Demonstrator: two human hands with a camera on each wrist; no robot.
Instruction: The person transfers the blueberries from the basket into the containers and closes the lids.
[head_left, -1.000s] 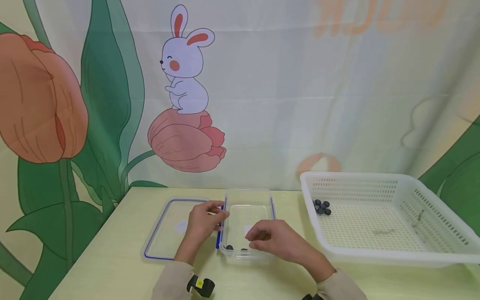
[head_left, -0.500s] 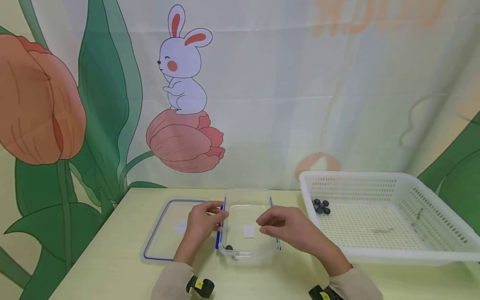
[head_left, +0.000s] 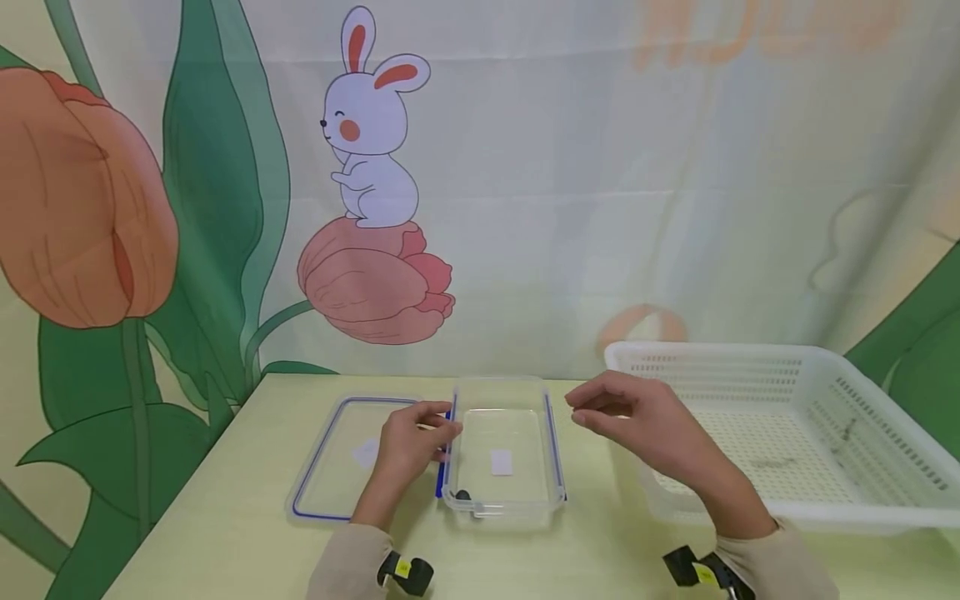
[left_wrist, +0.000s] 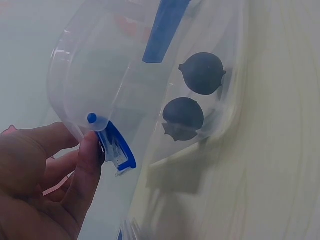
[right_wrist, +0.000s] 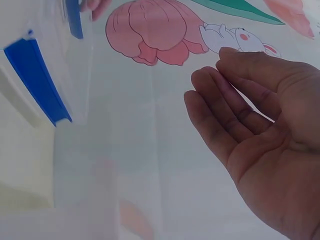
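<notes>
A clear plastic food container (head_left: pixel 517 506) with blue latches stands open at the middle of the table. My left hand (head_left: pixel 408 442) holds its left rim, and the left wrist view shows thumb and fingers pinching the edge beside a blue latch (left_wrist: pixel 120 147). Two dark blueberries (left_wrist: pixel 202 73) show through the container's wall there; in the head view a blueberry (head_left: pixel 462 495) lies in the front left corner. My right hand (head_left: pixel 645 412) is in the air between container and basket, fingers loosely bent, with nothing in them in the right wrist view.
A white perforated basket (head_left: pixel 862 510) stands on the right; my right hand and forearm cover its left part. The blue-edged clear lid (head_left: pixel 322 467) lies flat to the left, partly under my left forearm. Behind the table hangs a printed curtain (head_left: pixel 525 208).
My right hand has moved up and right, from over the container to the basket's left edge, now hiding the blueberries in the basket. My left hand stays at the container's rim.
</notes>
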